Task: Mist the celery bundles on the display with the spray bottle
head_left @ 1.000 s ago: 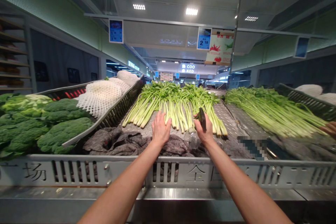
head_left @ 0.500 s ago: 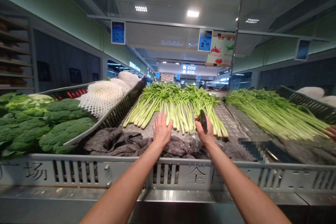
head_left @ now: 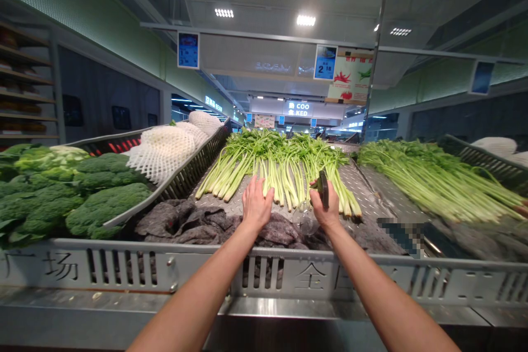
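Celery stalks (head_left: 284, 176) lie in a row on the metal display shelf, leafy tops at the back and cut ends toward me. My left hand (head_left: 257, 206) is open at the stalk ends, fingers stretched forward; whether it touches them I cannot tell. In my right hand (head_left: 329, 209) is a spray bottle (head_left: 324, 190), the fingers closed round its dark trigger head. Its clear body, hard to make out, hangs just in front of the celery ends. Dark, crumpled cloth (head_left: 198, 225) lies under and in front of my hands.
Broccoli (head_left: 109, 203) and white foam-netted produce (head_left: 165, 148) sit at the left, beside a black slatted divider (head_left: 198, 159). A grey slotted guard (head_left: 198, 267) runs along the front. On the right a mirror panel (head_left: 433, 121) reflects celery. Price signs (head_left: 325, 62) hang overhead.
The whole view has shifted slightly to the left, so things appear a little further right. Both hands keep nearly the same places, and the spray bottle stays in my right hand.
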A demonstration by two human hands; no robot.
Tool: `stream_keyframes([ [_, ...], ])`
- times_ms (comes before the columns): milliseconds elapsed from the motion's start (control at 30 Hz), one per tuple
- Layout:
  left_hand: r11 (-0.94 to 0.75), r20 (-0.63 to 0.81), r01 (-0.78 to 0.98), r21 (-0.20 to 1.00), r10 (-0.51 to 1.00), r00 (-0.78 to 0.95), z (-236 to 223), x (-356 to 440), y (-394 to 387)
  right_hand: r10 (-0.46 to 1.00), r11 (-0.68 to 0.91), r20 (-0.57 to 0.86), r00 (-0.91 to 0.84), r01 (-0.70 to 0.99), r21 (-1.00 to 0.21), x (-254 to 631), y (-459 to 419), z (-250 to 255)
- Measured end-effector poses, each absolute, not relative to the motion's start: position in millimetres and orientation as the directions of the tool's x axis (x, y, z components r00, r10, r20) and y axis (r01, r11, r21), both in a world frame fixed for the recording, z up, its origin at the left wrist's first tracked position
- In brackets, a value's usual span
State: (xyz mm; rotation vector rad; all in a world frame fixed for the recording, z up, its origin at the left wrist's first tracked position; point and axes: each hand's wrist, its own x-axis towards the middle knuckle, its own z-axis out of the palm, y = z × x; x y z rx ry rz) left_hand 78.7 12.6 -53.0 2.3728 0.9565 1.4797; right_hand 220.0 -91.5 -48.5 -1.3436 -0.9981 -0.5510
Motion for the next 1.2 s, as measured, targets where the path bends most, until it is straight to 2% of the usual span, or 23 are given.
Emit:
stream_keyframes([
  [300, -0.781, 0.752, 0.424, 0.458, 0.595, 0.283, -54.5, 79.6, 13.8, 0.175, 0.138, 0.821, 0.544, 0.812, -0.567, 221.0, -90.7, -48.4],
  [700, -0.779, 0.752, 0.425, 0.462, 0.598, 0.279, -54.6, 79.6, 14.1, 0.270, 0.137, 0.817, 0.509, 0.820, -0.556, 218.6, -91.0, -48.2],
  [1200, -0.768, 0.739, 0.433, 0.472, 0.612, 0.280, -54.8, 79.6, 14.1, 0.201, 0.131, 0.818, 0.538, 0.813, -0.567, 218.7, -92.4, -48.0],
])
